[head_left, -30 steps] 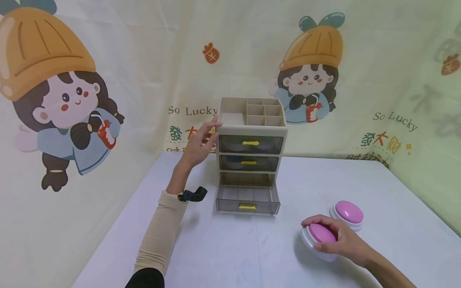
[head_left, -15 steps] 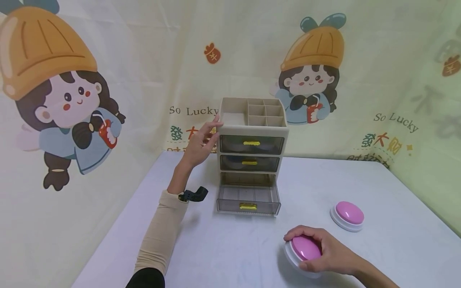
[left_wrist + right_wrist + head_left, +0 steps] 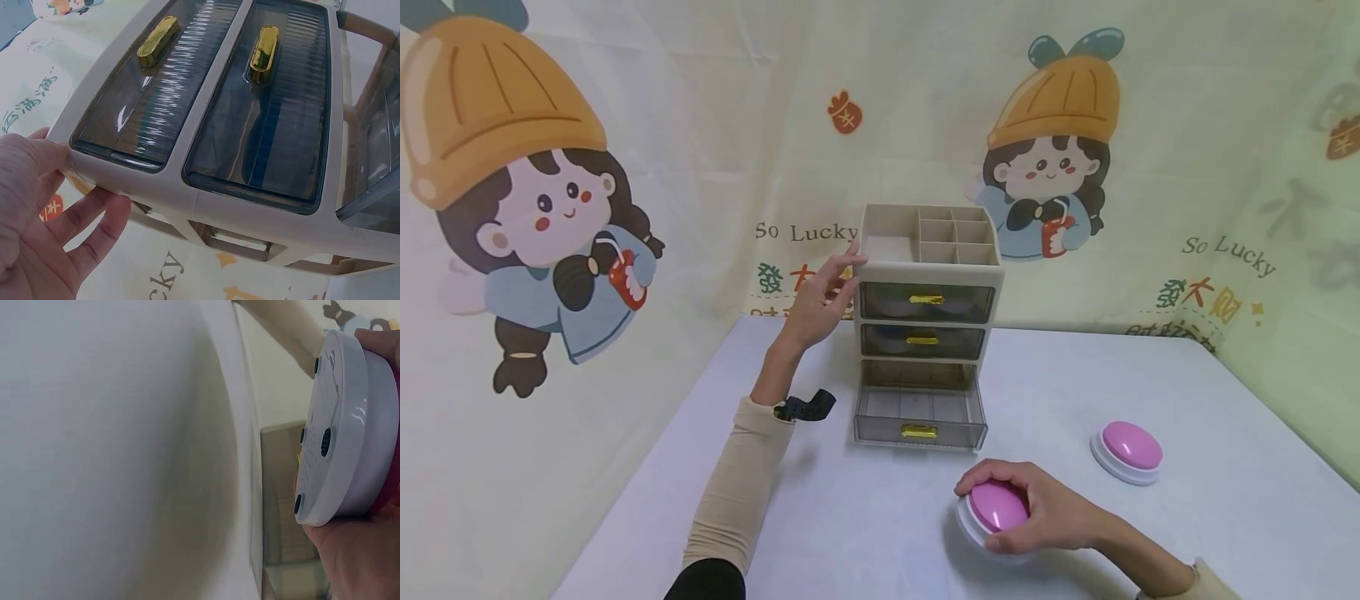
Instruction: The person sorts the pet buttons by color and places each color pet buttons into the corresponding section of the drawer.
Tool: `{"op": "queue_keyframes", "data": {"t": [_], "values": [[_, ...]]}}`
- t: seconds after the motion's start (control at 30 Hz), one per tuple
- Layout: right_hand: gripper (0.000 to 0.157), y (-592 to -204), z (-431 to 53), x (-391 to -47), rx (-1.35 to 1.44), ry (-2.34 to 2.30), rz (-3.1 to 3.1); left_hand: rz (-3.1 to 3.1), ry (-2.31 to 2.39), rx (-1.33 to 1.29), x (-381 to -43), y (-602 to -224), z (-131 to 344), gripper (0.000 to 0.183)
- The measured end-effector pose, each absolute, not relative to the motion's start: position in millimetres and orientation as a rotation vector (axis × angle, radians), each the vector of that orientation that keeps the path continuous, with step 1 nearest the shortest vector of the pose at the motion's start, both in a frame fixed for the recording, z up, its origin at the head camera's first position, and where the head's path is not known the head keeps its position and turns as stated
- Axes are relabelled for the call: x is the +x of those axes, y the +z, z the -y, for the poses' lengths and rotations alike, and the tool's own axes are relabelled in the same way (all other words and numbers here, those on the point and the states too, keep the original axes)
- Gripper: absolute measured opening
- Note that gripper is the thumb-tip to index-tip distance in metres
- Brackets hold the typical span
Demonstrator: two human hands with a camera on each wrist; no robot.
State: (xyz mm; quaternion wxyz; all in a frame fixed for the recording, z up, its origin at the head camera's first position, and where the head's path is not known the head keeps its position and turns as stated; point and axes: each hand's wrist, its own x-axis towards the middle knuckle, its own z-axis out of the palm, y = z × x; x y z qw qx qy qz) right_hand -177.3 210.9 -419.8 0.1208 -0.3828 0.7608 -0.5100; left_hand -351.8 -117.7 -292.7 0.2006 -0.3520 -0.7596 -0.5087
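A beige desktop drawer organizer stands on the table in the head view. Its bottom drawer, made of smoky clear plastic, is pulled out and holds nothing visible. My left hand rests on the organizer's upper left side; in the left wrist view its fingers touch the side near the top drawer. In my right hand is a round push button with a pink dome and white base, gripped by its rim above the table. The right wrist view shows its white underside with dark feet.
A second pink and white push button sits on the white table at the right. The organizer's top has open compartments. Two upper drawers with gold handles are closed. A printed cloth hangs behind.
My right hand has carried the push button leftward across the table, away from the second button and toward the front of the pulled-out drawer. The left hand stays on the organizer.
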Motion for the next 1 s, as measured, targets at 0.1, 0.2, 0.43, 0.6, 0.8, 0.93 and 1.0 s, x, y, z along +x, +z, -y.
{"op": "queue_keyframes", "data": {"t": [0.1,0.2,0.43,0.6,0.8,0.93,1.0], "values": [[0.046,-420.4,-202.5,-180.3,-1.125,-1.484,-2.201,2.131,-1.424,-0.971,-351.5,-293.3,116.9,0.037],[0.046,-420.6,-195.9,-183.3,-1.149,-1.471,-2.188,2.137,-1.422,-0.963,-351.2,-293.9,115.9,0.037],[0.047,-413.5,-181.6,-186.7,-1.148,-1.393,-2.343,2.129,-1.411,-0.981,-352.3,-293.7,115.4,0.037],[0.052,-402.2,-170.6,-191.8,-1.358,-1.262,-2.557,2.127,-1.418,-0.983,-353.2,-293.0,116.4,0.037],[0.057,-390.9,-162.4,-198.8,-1.440,-1.094,-2.716,2.137,-1.416,-0.963,-353.7,-293.5,116.4,0.038],[0.054,-387.6,-160.2,-204.0,-1.418,-1.076,-2.730,2.134,-1.414,-0.967,-353.9,-293.4,116.0,0.037],[0.052,-386.0,-158.6,-207.9,-1.408,-1.088,-2.726,2.134,-1.412,-0.969,-354.0,-293.3,116.1,0.037]]}}
